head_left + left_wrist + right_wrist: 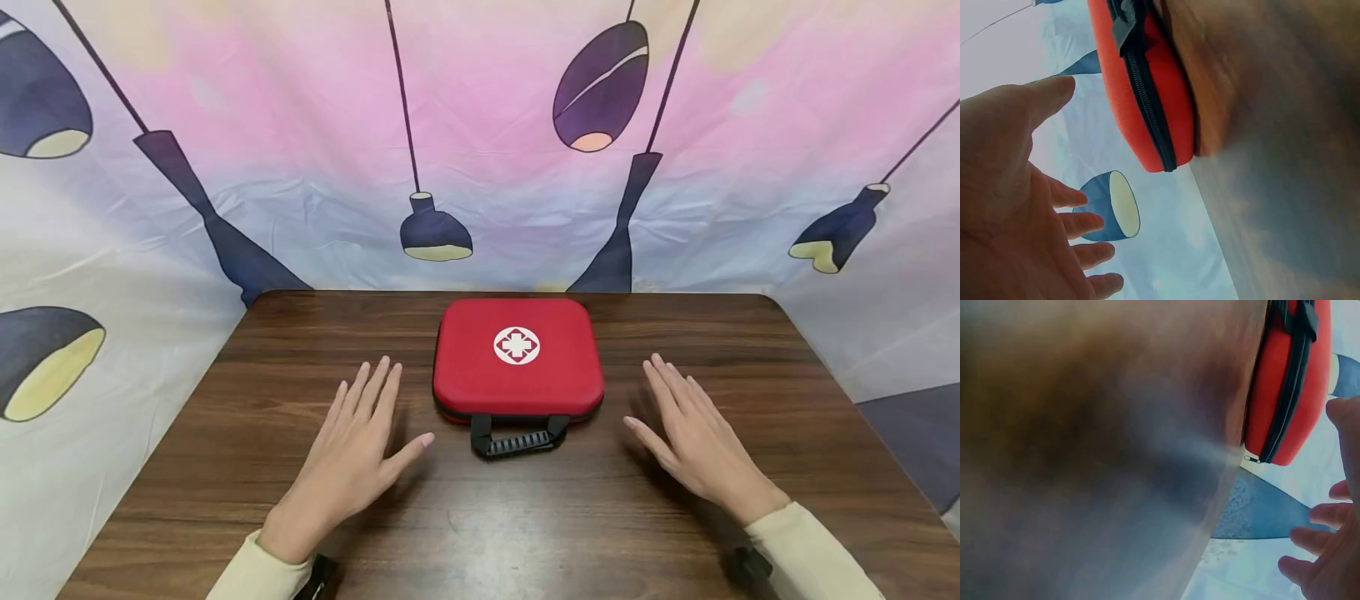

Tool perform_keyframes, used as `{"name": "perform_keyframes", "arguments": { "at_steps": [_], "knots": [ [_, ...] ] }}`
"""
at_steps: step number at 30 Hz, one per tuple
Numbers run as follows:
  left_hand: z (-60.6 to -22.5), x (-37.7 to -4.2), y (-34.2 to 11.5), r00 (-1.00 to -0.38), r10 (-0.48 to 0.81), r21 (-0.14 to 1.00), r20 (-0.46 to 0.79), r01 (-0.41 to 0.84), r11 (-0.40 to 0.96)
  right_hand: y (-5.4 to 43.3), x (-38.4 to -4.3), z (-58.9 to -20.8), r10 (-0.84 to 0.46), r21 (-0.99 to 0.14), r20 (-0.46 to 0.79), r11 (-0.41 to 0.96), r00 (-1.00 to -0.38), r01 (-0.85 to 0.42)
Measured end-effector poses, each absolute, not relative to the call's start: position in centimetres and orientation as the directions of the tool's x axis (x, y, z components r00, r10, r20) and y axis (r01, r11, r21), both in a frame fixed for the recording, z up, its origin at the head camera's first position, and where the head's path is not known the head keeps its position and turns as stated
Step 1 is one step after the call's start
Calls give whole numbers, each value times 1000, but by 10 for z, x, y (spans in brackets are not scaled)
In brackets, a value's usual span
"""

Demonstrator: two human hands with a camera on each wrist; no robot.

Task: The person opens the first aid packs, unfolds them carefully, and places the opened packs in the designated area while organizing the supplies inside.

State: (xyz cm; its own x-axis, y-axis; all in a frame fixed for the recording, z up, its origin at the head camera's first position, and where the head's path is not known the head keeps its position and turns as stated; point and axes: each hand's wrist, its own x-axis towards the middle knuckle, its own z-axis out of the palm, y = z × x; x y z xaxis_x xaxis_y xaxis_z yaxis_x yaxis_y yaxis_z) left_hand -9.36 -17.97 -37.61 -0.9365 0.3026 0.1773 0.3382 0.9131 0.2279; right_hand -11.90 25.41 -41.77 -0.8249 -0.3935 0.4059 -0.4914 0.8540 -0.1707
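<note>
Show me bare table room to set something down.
Bare table lies between the left hand and right hand, on the near side of the handle, and in both far corners beside the red case. It is crowded where hands flank the case.

Free room separates left hand (347, 454) and right hand (699, 442) from the red case (517, 385) and its jutting handle (519, 444).

Left sleeve (258, 573) and right sleeve (810, 552) both cream, plain. Dark wrist hardware (318, 577) at each cuff. Fingers (389, 392) bare.
</note>
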Motion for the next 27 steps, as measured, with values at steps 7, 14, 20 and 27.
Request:
{"name": "perform_keyframes", "arguments": {
  "at_steps": [7, 14, 20, 27],
  "knots": [
    [-371, -116, -173, -925, 346, 243, 157, 376, 894, 255, -146, -412, -415, -208, 362, 837, -835, -506],
    [-365, -139, -159, -905, 401, 222, 141, 424, 878, 255, -178, -411, -422, -279, 302, 819, -855, -502],
    [-367, -160, -138, -889, 447, 228, 100, 457, 860, 249, -204, -409, -423, -328, 272, 804, -864, -497],
    [-373, -184, -115, -868, 491, 258, 75, 492, 831, 240, -235, -410, -415, -439, 187, 775, -890, -454]
  ]
}}
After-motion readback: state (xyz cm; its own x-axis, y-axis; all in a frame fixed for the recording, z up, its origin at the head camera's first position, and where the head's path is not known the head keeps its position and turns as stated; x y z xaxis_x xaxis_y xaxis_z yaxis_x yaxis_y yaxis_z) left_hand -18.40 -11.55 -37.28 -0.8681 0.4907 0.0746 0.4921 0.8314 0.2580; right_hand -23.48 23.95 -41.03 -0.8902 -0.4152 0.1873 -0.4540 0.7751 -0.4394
